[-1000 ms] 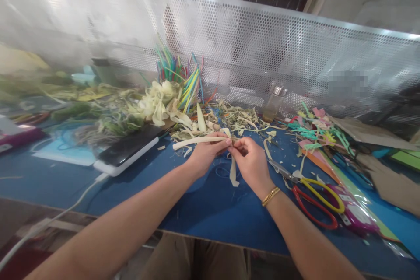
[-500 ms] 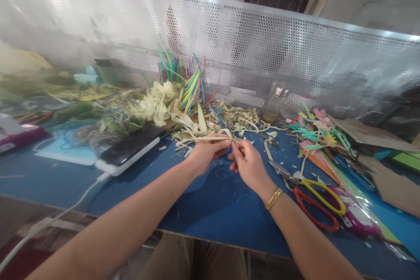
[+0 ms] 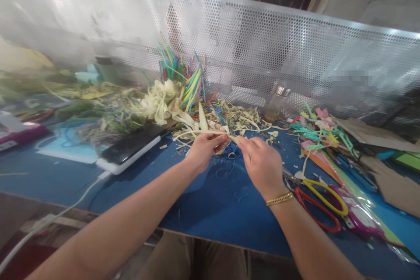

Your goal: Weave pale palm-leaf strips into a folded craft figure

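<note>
Two hands, one pale strip [image 3: 207, 131], worked up off the counter [image 3: 213, 212].
We see the left hand [image 3: 205, 151] pinching the strip near its fold, thumb against forefinger, a long end running out leftward past those fingers; the right hand [image 3: 262, 164] appears to pinch a length just rightward, thumb and fingertips together, probably so the short span between both grips stays taut and the fold can't slip. We find the scrap pile [image 3: 241, 116] just beyond the fingertips, seemingly kept back so the near surface gives the wrists room. Scissors [image 3: 298, 180] lie right of the right fingers, blades partly hidden behind that hand, handles angled nearer us, presumably for easy reach.
</note>
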`<state>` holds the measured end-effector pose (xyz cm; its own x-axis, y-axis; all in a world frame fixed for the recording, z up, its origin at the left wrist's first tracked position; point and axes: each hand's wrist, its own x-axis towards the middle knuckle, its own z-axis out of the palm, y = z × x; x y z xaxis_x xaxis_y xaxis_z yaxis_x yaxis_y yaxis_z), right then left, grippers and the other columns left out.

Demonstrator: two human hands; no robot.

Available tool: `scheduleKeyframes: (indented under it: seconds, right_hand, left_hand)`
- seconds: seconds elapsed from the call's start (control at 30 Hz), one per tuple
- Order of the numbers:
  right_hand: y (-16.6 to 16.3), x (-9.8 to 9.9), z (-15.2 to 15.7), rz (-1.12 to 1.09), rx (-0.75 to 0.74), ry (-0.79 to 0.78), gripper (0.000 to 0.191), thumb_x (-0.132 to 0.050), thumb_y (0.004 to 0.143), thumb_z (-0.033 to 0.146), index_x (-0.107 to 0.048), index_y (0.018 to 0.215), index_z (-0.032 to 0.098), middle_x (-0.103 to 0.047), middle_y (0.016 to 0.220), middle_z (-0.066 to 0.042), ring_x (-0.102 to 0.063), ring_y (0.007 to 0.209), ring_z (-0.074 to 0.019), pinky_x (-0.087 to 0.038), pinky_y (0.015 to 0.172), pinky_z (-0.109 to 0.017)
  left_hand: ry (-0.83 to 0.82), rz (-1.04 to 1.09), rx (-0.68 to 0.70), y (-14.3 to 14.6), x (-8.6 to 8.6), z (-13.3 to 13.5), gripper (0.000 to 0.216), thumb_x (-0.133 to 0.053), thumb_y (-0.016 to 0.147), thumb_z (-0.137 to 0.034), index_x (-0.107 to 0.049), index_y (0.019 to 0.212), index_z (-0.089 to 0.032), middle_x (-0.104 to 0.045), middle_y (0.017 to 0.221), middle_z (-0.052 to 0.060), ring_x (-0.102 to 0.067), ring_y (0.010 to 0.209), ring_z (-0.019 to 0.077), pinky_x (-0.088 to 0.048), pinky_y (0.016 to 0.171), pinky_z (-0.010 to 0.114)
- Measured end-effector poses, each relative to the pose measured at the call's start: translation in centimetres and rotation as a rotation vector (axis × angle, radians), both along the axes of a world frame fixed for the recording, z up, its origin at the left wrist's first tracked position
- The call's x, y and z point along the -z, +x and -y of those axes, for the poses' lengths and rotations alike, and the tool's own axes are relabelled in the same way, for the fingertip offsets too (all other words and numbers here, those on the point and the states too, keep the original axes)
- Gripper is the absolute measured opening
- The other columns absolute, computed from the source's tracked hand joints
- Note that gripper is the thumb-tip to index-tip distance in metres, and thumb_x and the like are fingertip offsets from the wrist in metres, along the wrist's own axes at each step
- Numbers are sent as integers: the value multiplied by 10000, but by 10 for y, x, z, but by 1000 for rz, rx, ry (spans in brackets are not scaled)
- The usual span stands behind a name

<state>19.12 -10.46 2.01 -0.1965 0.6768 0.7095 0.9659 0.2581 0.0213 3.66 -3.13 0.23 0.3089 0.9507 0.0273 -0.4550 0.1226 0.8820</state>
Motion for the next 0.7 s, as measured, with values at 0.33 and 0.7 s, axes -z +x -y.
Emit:
scheduleKeyframes:
  seconds: [0.33, 0.7]
  right_hand:
    - [3, -2, 4, 214, 70, 85, 283, -441, 942, 236, -653, 1129, 252, -608, 740, -31, -480, 633, -138, -242, 532, -276]
    - [4, -8, 4, 142, 18, 22, 317, -377, 956, 221, -614, 1165, 200, -649, 871, -71, -529, 774, -183, -374, 653, -288]
  left_hand:
    - [0, -64, -33, -1, 1, 0, 236, -811, 589, -294, -691, 714, -134, -660, 696, 23, -550, 600, 80, -414, 594, 207]
    - [19, -61, -34, -2, -4, 3, 234, -807, 594, -298, -675, 695, -133, -660, 688, 22, -535, 574, 74, -401, 585, 213]
